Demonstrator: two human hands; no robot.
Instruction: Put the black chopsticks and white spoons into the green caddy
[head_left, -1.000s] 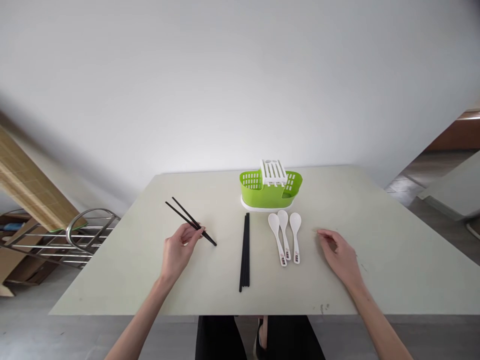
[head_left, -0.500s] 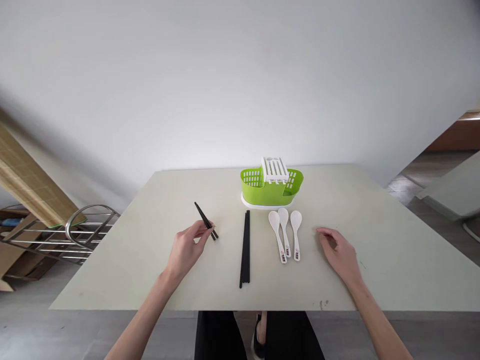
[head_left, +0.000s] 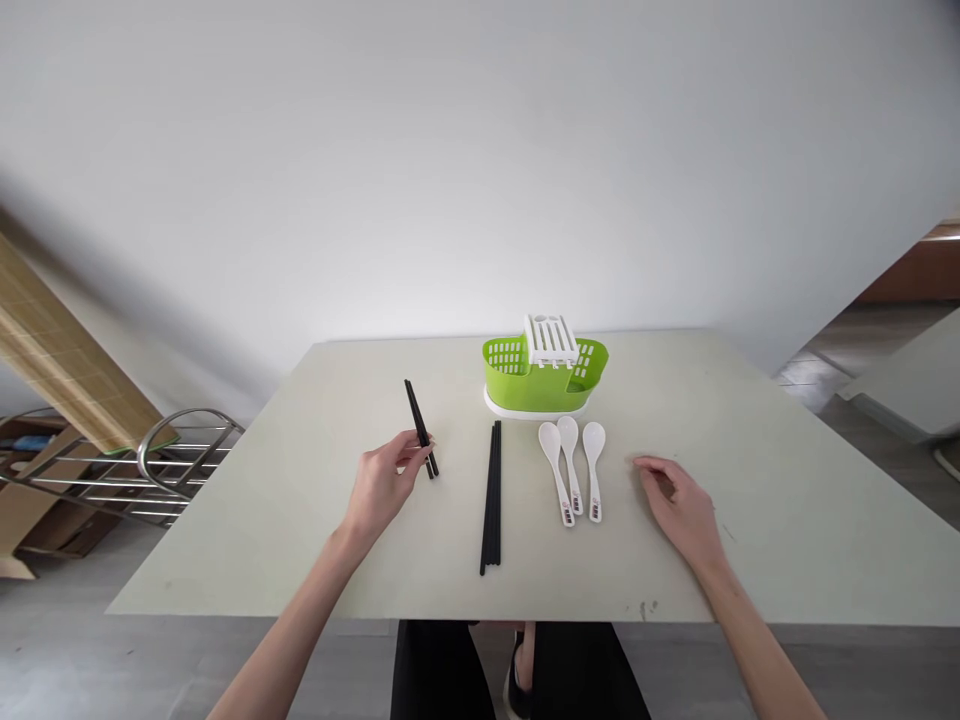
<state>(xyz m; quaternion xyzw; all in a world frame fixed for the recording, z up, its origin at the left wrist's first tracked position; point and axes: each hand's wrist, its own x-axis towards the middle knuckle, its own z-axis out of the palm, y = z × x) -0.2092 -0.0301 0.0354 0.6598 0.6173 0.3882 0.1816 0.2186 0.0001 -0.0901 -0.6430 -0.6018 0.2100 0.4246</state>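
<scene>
My left hand [head_left: 390, 475] is closed on a pair of black chopsticks [head_left: 417, 410], pinched near their lower ends between thumb and fingers. The chopsticks tilt up and slightly left over the table. Right of that hand, several more black chopsticks [head_left: 491, 500] lie side by side. Three white spoons [head_left: 562, 480] lie further right, bowls pointing away from me and printed marks on their handles. My right hand [head_left: 681, 505] rests on the table right of the spoons, fingers loosely curved and holding nothing. Behind the spoons stands a green basket [head_left: 525, 392] with a slotted white top piece [head_left: 553, 340].
The pale table [head_left: 285, 450] reaches back to a white wall [head_left: 480, 180]. Left of it on the floor are a metal rack [head_left: 187, 450], cardboard [head_left: 30, 530] and a leaning bamboo-patterned panel [head_left: 67, 350]. A white piece of furniture [head_left: 915, 370] stands at the right.
My left hand has turned the held chopsticks more upright, their far ends swinging right and away from me. My right hand has stayed in place.
</scene>
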